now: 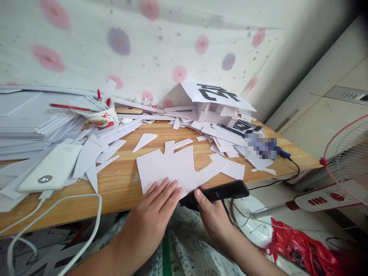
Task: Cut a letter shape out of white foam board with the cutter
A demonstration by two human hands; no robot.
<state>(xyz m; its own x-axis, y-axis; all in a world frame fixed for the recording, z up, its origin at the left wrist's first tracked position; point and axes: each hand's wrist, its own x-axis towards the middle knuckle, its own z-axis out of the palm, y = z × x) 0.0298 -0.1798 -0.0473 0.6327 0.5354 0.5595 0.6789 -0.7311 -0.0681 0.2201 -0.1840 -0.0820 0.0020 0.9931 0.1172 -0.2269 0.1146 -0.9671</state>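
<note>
While both hands work at the near edge of the worktop, the scene reads as follows.

Left hand: the left hand lies flat, fingers spread and together pressing down on the near corner of the white foam-board cutout; it grips nothing.

Right hand: the right hand is closed around the black hot-knife cutter, whose body lies along the worktop edge just right of the cutout; a black cord runs off to the right. Its tip is hidden by the left hand's fingers, so I cannot tell whether it touches the sheet.

Cutout position: flat on the wood, near the front edge, centred between the two hands, with notched arms reaching back and to the right.

Handling: the sheet looks light and stiff but probably snaps or creases at its narrow arms; it would slide easily on smooth wood, so a flat palm on the broad body suits it better than pinching an arm.

Surroundings: white offcuts lie scattered behind; a power bank with a white cable sits on the left; a paper noodle cup holds red pens; a printed sheet pile stands at back right; a fan stands beside the worktop.
</note>
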